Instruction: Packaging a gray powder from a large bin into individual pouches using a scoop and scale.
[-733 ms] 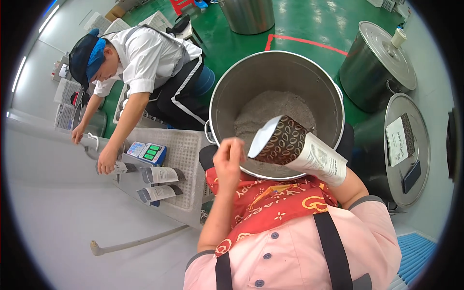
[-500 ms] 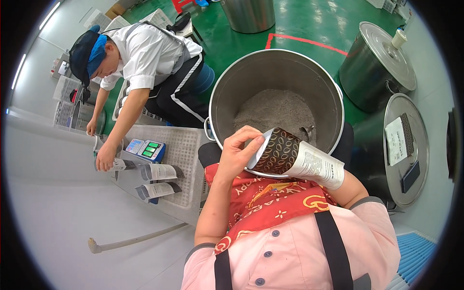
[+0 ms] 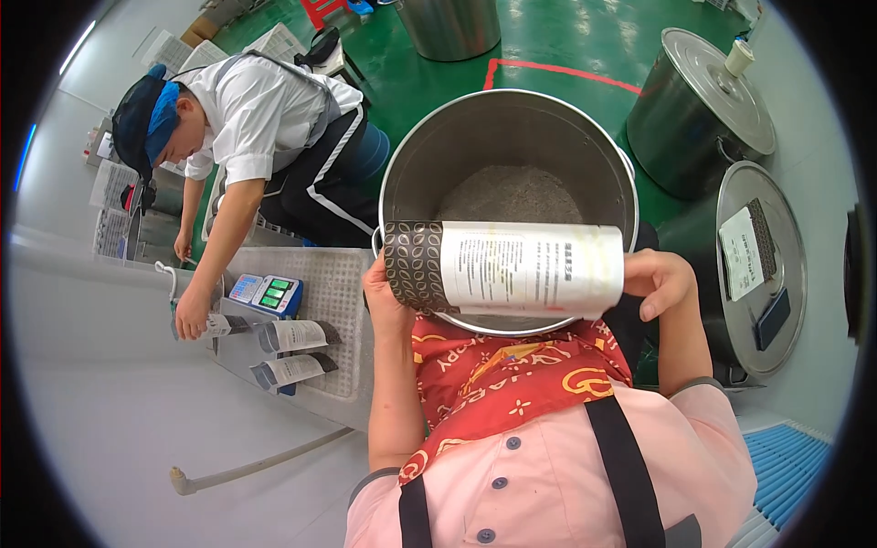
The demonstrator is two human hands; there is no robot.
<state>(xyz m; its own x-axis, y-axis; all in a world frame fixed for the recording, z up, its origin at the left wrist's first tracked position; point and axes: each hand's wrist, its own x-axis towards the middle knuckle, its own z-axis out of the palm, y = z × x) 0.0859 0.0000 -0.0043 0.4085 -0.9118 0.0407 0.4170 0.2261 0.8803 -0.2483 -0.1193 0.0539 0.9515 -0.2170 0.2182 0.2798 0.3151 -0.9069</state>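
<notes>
A pouch (image 3: pixel 534 265) lies level across the front of a large steel pot (image 3: pixel 416 164), its dark leaf-patterned end to the left and its white printed part to the right. My left hand (image 3: pixel 385 297) grips the dark end, its fingers partly hidden behind it. At the white end is my right hand (image 3: pixel 665 281), curled at the pouch's edge, thumb on the near side and some fingertips hidden. Inside the pot, beyond the pouch, is a heap of grey-brown powder (image 3: pixel 512 192).
At the left a co-worker (image 3: pixel 265 110) reaches toward a pouch beside a blue digital scale (image 3: pixel 265 290). Two more pouches (image 3: pixel 297 335) lie on a white crate (image 3: pixel 347 274). Lidded steel drums (image 3: pixel 708 100) stand at the right, one with a dark phone (image 3: pixel 772 320) on its lid.
The pouch has swung from a slant to level and shifted left. My right hand, hidden before at its white end, now shows. My left hand has lowered along the dark end.
</notes>
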